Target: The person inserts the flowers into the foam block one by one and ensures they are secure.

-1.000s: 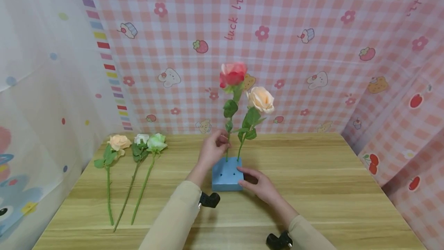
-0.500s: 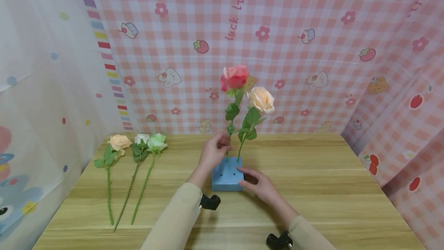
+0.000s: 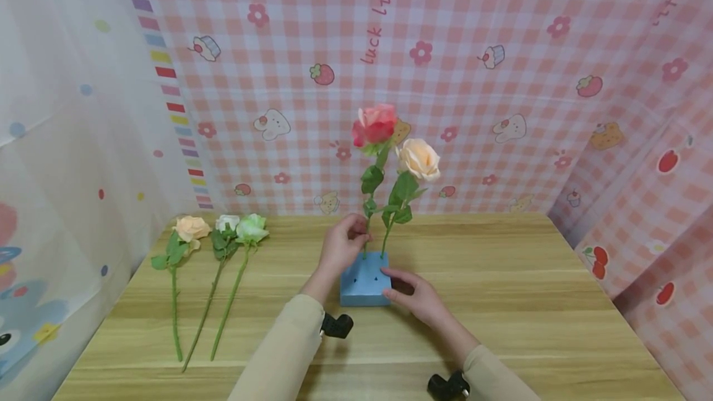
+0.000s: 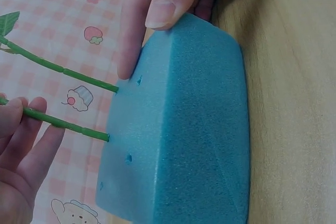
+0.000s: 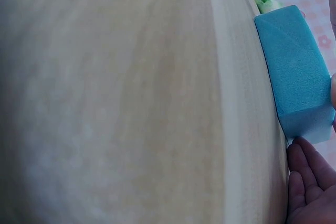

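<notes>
A pink-red artificial rose (image 3: pixel 374 125) stands upright, its stem end in the top of a blue foam block (image 3: pixel 364 297). My left hand (image 3: pixel 340 249) pinches that stem low down, between thumb and fingers, just above the block. Beside it, a peach rose (image 3: pixel 419 159) stands in another hole of the same block, leaning right. My right hand (image 3: pixel 418 296) holds the block at its right side; the left wrist view shows the thumb (image 4: pixel 163 11) at the corner and a finger along the top. More small holes (image 4: pixel 129 158) show in the top face.
On the left of the wooden table (image 3: pixel 501 302) lie a second peach rose (image 3: pixel 192 228), a white rose (image 3: pixel 226 223) and a green rose (image 3: pixel 252 228), stems toward me. A pink checked curtain (image 3: pixel 473 98) hangs behind the table.
The pink-red rose has dropped very slightly, swaying right and then back left. My left hand on its stem has shifted a little down. The right hand and the block have kept their place.
</notes>
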`<state>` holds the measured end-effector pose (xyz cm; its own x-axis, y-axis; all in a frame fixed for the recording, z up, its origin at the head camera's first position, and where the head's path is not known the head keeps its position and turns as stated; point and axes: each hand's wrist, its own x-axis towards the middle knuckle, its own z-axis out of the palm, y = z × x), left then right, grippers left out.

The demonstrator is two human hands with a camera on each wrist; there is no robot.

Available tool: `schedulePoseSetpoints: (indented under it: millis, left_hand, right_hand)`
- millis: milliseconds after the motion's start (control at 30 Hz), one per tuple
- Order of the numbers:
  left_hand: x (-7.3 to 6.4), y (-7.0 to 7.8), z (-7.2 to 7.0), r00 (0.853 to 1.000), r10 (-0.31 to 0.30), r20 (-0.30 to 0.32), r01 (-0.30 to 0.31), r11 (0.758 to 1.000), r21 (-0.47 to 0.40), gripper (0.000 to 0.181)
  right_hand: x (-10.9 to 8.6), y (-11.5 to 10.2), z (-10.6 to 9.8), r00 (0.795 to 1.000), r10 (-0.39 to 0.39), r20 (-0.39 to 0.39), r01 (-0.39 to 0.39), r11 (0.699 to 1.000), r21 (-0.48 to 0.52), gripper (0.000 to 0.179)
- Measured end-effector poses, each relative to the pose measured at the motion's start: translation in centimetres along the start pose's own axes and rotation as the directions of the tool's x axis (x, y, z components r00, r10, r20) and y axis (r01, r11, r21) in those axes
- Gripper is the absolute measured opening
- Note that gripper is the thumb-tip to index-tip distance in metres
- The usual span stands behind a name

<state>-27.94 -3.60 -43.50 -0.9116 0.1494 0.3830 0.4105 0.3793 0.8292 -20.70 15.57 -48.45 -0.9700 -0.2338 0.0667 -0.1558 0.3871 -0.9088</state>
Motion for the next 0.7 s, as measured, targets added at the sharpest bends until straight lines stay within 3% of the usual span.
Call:
schedulePoseSetpoints:
  millis: [167, 400, 533, 700]
  left_hand:
    - [-0.1, -0.1, 0.1, 1.0, 0.023, -0.01, -0.023, 1.0, 0.01, 0.021]
    - [-0.2, -0.2, 0.2, 1.0, 0.025, -0.011, -0.025, 0.999, 0.021, 0.02]
    - [-0.5, -0.6, 0.5, 1.0, -0.008, 0.004, 0.008, 0.999, 0.042, 0.019]
    - [-1.1, -1.4, 0.9, 0.998, -0.058, 0.011, 0.057, 0.996, 0.071, 0.019]
  right_hand:
    - [-0.8, -2.2, -0.4, 1.0, -0.004, 0.014, 0.004, 1.0, -0.004, 0.042]
    - [0.3, 0.4, 0.0, 1.0, -0.003, 0.003, 0.003, 1.0, 0.025, 0.043]
    - [0.8, 2.1, 0.1, 1.0, -0.011, 0.003, 0.011, 1.0, 0.002, 0.044]
    - [0.8, 2.3, 0.0, 1.0, 0.002, 0.002, -0.002, 1.0, 0.001, 0.045]
